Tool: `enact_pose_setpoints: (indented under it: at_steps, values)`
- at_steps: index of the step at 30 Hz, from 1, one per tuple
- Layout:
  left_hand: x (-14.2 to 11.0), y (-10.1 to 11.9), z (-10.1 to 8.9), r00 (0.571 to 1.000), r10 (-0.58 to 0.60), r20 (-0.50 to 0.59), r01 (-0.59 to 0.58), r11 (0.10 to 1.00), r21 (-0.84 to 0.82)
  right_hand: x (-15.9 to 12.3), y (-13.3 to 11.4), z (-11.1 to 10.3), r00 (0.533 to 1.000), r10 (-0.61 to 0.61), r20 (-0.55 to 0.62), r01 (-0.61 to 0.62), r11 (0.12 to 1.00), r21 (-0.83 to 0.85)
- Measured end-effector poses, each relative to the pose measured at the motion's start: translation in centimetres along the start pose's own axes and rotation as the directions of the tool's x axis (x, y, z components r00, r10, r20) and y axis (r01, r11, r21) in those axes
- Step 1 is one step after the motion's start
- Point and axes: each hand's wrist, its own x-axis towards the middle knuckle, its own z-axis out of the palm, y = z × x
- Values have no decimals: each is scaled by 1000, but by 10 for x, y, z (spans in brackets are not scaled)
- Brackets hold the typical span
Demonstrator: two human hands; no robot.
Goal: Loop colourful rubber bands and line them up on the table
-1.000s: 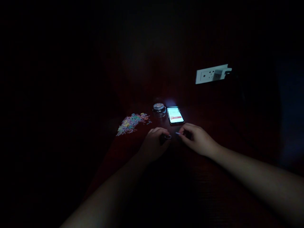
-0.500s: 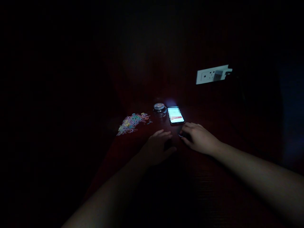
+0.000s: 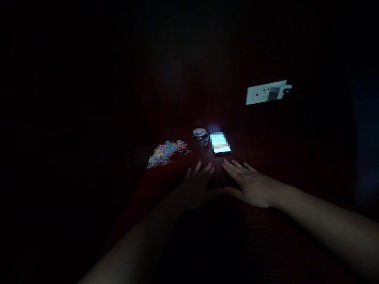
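Observation:
My left hand (image 3: 199, 187) lies flat on the dark red table (image 3: 177, 177), fingers spread and nothing in it. Beside it my right hand (image 3: 248, 183) also rests flat with its fingers stretched out. The two thumbs point at each other and nearly touch. Just beyond my fingertips lies a phone (image 3: 222, 149) with a lit screen, part of it blurred out. Left of the phone stands a small round clear container (image 3: 200, 136) with a pale lid. A loose pile of small colourful rubber bands (image 3: 166, 153) is spread to the left, beyond my left hand.
A white wall socket plate (image 3: 266, 93) with a plug in it is at the upper right. The table's left edge runs close to the pile of bands. Most of the surroundings are too dark to make out.
My right hand has flattened from a curled pose and moved slightly nearer to me; a small pale thing at its fingers no longer shows. My left hand's fingers have spread out.

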Motion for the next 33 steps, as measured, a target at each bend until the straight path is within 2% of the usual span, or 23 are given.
enact_pose_setpoints:
  at_steps: [11,22,33]
  values:
    - [3,-5,2,1000,4,4,-4,1000,8,0,-1,0,999,-5,33,6,1000,-19]
    - [4,-6,5,999,6,-53,-6,1000,5,4,5,4,996,-60,-70,61,998,-1]
    - [4,-9,6,1000,-2,-24,2,1000,8,-1,-3,-3,1000,-17,7,17,1000,-19]
